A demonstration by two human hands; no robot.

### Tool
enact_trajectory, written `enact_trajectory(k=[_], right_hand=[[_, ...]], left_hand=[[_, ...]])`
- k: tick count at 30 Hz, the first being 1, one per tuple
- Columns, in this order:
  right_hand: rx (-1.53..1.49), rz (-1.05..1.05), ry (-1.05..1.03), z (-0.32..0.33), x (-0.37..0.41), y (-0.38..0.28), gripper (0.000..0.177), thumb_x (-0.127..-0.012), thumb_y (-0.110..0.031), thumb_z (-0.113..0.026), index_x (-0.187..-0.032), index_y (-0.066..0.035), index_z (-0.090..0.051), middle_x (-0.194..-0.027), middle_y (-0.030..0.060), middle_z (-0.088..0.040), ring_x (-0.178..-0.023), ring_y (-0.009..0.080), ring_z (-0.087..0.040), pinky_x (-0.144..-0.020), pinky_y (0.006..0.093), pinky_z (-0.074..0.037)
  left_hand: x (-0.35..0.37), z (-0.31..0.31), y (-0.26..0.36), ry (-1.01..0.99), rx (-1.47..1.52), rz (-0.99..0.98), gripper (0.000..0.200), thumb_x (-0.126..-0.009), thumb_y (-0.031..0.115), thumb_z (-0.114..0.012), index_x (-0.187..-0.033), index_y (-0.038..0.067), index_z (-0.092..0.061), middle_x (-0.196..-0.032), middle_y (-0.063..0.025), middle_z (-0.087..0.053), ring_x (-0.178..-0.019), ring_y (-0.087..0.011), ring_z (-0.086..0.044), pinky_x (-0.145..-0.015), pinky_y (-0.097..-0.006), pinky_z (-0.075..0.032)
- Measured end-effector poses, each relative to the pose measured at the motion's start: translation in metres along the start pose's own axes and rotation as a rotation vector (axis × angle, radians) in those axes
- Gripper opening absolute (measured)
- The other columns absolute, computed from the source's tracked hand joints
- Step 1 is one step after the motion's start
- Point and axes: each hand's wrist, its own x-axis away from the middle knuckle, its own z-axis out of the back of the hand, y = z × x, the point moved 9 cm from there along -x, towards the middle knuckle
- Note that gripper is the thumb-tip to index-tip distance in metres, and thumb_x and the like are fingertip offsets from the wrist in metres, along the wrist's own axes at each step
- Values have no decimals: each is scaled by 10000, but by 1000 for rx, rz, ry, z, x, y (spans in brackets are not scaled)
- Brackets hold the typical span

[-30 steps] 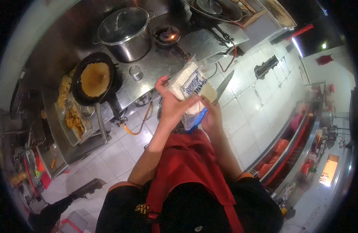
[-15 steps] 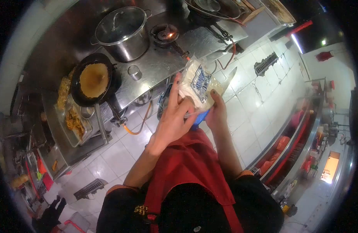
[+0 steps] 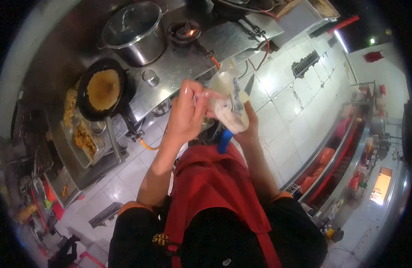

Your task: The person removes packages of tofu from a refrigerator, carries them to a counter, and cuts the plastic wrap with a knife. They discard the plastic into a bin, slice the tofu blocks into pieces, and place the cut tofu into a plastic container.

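Note:
A clear plastic bag point(image 3: 228, 107) with white contents and blue print is held up before my apron, tilted. My left hand point(image 3: 187, 111) is closed, its fingers pinching plastic at the bag's left side. Around the bag's lower right, my right hand point(image 3: 249, 129) is closed, thumb on the front. The same hand also has a knife, whose blue handle point(image 3: 224, 142) sticks out below the bag; its blade point(image 3: 249, 84) shows behind it. Most of the grip on the knife is hidden by the bag.
On the steel counter stand a pan point(image 3: 85, 107) with a flat pancake point(image 3: 104, 90), a lidded pot point(image 3: 141, 47), a metal cup point(image 3: 150, 78) and a lit burner point(image 3: 184, 33). A tray point(image 3: 98, 152) of brownish food lies left. Tiled floor point(image 3: 277, 120) extends right towards a long counter point(image 3: 320, 178).
My left hand has shifted left and curled from pointing fingers into a pinch on the plastic. The bag has turned, its print now facing more sideways. More of the blue handle shows.

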Motion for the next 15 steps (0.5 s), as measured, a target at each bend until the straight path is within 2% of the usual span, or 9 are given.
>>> enact_trajectory(k=[2, 3, 4, 6, 7, 8, 10, 13, 15], right_hand=[[-94, -56, 78, 15, -1, 1, 487, -970, -304, -511, -1334, 12, -443, -1241, 157, -586, -1104, 275, -598, -965, 391, -478], [538, 197, 111, -9, 13, -27, 513, -1032, -353, -316, -1323, 51, -440, -1232, 188, -572, -1101, 290, -600, -933, 397, -508], [534, 192, 117, -4, 13, -28, 513, -1032, -353, -316, -1323, 51, -440, -1232, 188, -572, -1101, 290, -600, -933, 397, -508], [114, 77, 178, 26, 12, -25, 514, -1021, -349, -352, -1336, 49, -432, -1251, 192, -561, -1111, 302, -595, -951, 416, -494], [49, 11, 170, 36, 13, -23, 553, -924, -285, -573, -1351, 31, -417, -1245, 194, -575, -1120, 324, -591, -973, 424, -487], [45, 11, 175, 44, 16, -27, 553, -924, -285, -573, -1351, 31, -417, -1245, 194, -575, -1120, 324, -591, -973, 424, -487], [34, -107, 205, 58, 25, -20, 582, -912, -283, -583, -1358, 43, -401, -1246, 212, -568, -1119, 335, -593, -957, 437, -501], [46, -95, 260, 88, 33, -17, 590, -901, -286, -590, -1348, 50, -401, -1242, 221, -566, -1104, 342, -602, -941, 448, -512], [26, -99, 362, 110, 39, -13, 569, -905, -283, -585, -1335, 48, -413, -1233, 215, -570, -1094, 334, -607, -941, 444, -512]], left_hand=[[-6, 1, -8, 26, 7, 32, 138, -1009, 96, -460, -957, 60, -337, -824, -105, -650, -590, -95, -555, -522, -236, -498], [-9, 3, -19, 83, 158, 103, 137, -1011, 110, -461, -974, 65, -337, -791, -87, -604, -592, -102, -562, -511, -250, -511], [-10, 5, -31, 139, 310, 172, 138, -1013, 123, -463, -991, 71, -338, -758, -69, -557, -593, -109, -570, -500, -263, -524], [-10, 9, -54, 181, 345, 220, 137, -1017, 139, -457, -995, 74, -339, -779, -68, -553, -593, -116, -572, -500, -277, -538], [-8, 12, -70, 227, 383, 262, 138, -1022, 155, -451, -999, 77, -339, -801, -68, -549, -594, -123, -575, -499, -292, -552], [-6, 10, -83, 223, 382, 268, 138, -1022, 155, -451, -999, 77, -339, -801, -68, -549, -594, -123, -575, -499, -292, -552], [8, 19, -125, 385, 365, 329, 123, -1028, 159, -435, -1006, 84, -339, -799, -71, -560, -590, -135, -572, -471, -286, -517], [30, 18, -222, 396, 240, 400, 118, -1016, 148, -446, -993, 74, -356, -816, -90, -585, -584, -131, -564, -458, -284, -476], [41, 6, -260, 371, 169, 453, 104, -1010, 134, -427, -1009, 54, -360, -797, -107, -601, -567, -131, -577, -448, -276, -463]])
